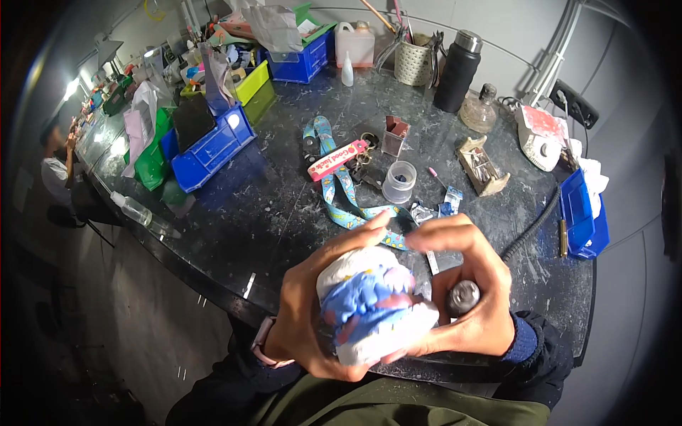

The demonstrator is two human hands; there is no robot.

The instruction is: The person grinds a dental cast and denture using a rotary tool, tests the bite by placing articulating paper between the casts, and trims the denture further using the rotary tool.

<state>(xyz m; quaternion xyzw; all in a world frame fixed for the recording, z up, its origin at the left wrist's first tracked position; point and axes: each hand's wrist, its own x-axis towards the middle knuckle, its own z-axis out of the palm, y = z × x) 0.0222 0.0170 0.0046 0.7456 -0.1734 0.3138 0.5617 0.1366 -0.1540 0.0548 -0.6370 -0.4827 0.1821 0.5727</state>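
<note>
Low in the view, my left hand (297, 312) is curled round a lumpy white, blue and pink object (367, 300), perhaps a moulded piece. My right hand (477, 304) grips its other side and also holds a dark metal cylinder (463, 297), seen end-on in the palm. Beyond my fingers lie a patterned blue lanyard (328, 195) with a pink strap (337, 160), a clear plastic cup (398, 183) and small foil packets (449, 201).
Bins, a blue one (213, 149) among them, line the dark worktop (256, 213) behind. A black flask (456, 74), a glass bottle (478, 110), a wooden holder (482, 165) and a blue tray (582, 220) stand back and right. A person (57, 170) sits far left.
</note>
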